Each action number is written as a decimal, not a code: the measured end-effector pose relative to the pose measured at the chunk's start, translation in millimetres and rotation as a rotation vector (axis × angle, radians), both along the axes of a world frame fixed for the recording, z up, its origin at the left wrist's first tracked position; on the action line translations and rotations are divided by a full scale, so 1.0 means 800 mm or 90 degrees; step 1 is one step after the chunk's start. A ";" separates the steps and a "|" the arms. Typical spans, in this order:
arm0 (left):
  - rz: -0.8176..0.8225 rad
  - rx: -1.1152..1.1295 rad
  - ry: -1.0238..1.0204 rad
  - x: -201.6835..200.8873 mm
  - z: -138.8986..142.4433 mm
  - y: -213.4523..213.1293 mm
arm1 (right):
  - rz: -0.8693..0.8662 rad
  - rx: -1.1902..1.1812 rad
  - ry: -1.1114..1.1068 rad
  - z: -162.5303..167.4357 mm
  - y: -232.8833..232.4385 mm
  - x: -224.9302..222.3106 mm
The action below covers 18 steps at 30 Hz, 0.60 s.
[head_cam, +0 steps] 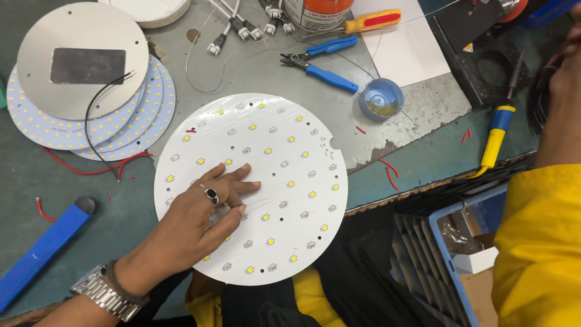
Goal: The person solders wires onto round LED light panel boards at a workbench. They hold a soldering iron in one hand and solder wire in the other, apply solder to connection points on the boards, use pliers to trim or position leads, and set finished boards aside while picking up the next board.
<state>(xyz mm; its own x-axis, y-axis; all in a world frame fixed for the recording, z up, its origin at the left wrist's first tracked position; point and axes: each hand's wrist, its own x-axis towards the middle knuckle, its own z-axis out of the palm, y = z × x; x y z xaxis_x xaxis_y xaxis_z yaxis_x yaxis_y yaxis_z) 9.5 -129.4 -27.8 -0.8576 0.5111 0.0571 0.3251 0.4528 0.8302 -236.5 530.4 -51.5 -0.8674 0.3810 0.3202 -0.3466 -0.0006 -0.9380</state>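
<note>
While pressing the round white board [284, 181] flat with open left hand [203, 221], apparently steadying it; right hand [566, 72] raised beyond the board, grip unclear.

left hand [193, 221] wears a dark-stoned ring [211, 194], a metal wristwatch [104, 293]; yellow sleeve [540, 242].

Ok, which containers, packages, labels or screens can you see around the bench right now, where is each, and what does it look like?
Can: top edge of the bench, centre; round, white body, orange label band with print.
Clear plastic bag: inside the blue crate, lower right; crumpled, see-through.
White box: same crate, just below the bag; small, plain.
Dark grey patch: on the metal disc, upper left; rectangular, blank.
No screens in view.
</note>
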 end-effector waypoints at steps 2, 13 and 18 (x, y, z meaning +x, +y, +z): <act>-0.003 0.005 0.004 -0.001 0.000 0.001 | -0.022 0.107 -0.046 0.006 -0.008 0.004; 0.005 -0.013 0.033 0.000 -0.015 -0.002 | -0.104 -0.145 0.161 0.016 0.062 0.121; -0.011 -0.010 0.076 0.001 -0.042 -0.011 | -0.045 -0.394 0.010 0.012 -0.036 0.259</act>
<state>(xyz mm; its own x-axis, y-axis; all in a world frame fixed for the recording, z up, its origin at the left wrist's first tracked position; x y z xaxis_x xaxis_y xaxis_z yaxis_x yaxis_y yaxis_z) 10.0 -138.0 -61.4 -0.8364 0.5271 0.1503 0.4291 0.4592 0.7778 -29.3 501.9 -41.8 -0.8301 0.5565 0.0339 -0.3790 -0.5186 -0.7665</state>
